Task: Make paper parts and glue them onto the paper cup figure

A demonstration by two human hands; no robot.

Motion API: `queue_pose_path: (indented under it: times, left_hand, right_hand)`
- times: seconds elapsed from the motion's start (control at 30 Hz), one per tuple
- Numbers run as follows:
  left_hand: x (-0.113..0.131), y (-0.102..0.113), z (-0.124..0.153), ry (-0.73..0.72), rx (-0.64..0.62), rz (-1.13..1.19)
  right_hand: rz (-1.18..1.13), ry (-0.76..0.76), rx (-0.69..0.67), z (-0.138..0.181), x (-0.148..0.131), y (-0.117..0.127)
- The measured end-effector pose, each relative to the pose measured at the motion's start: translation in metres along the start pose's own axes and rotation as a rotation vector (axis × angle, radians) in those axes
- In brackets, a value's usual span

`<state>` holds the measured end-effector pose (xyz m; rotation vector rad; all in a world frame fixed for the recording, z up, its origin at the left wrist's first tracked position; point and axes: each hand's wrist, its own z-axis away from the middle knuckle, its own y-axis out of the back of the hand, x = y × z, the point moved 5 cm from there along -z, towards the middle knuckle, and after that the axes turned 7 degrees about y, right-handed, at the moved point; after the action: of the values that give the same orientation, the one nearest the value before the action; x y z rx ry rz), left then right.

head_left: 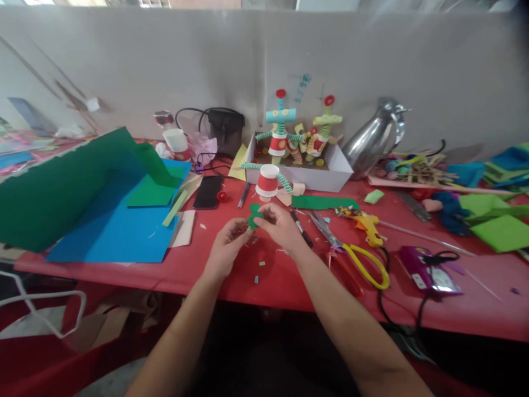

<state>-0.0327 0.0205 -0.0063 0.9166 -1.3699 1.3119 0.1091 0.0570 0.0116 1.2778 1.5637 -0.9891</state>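
Observation:
Between my hands is a small green paper cutout (255, 220) with rounded parts, like joined discs. My right hand (281, 227) pinches its right side between thumb and fingers. My left hand (225, 245) is closed at its lower left edge, thumb against forefinger. Just behind them stands an upside-down red and white paper cup (268, 181) with folded green paper-spring arms. A green paper strip (324, 202) lies to the right of the cup. Beside my right hand is a black marker (302, 229), and further right are scissors (363, 263) with yellow handles.
Paper-cup figures (281, 124) stand in a white box (312, 179) at the back. A steel jug (372, 138) is to its right. Blue card (124, 237) and a phone (208, 192) lie left. A hot glue gun (369, 225) and a purple box-shaped object (427, 270) lie right.

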Motion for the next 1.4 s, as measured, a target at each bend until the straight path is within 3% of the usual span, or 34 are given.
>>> queue_pose_path:
  times: [0.4, 0.77, 1.17, 1.4]
  left_hand:
    - [0.002, 0.000, 0.001, -0.032, 0.012, -0.036]
    - [0.000, 0.001, 0.000, -0.058, -0.002, -0.035]
    - [0.001, 0.001, 0.000, -0.072, 0.040, -0.059]
    - [0.000, 0.003, 0.000, -0.059, 0.045, -0.062]
  right_hand:
    - [0.161, 0.109, -0.020, 0.002, -0.006, -0.001]
    - [0.018, -0.109, -0.089, 0.005, 0.000, -0.005]
    - [-0.166, -0.231, -0.127, 0.008, 0.003, -0.006]
    - [-0.056, -0.212, -0.120, 0.009, 0.002, -0.005]
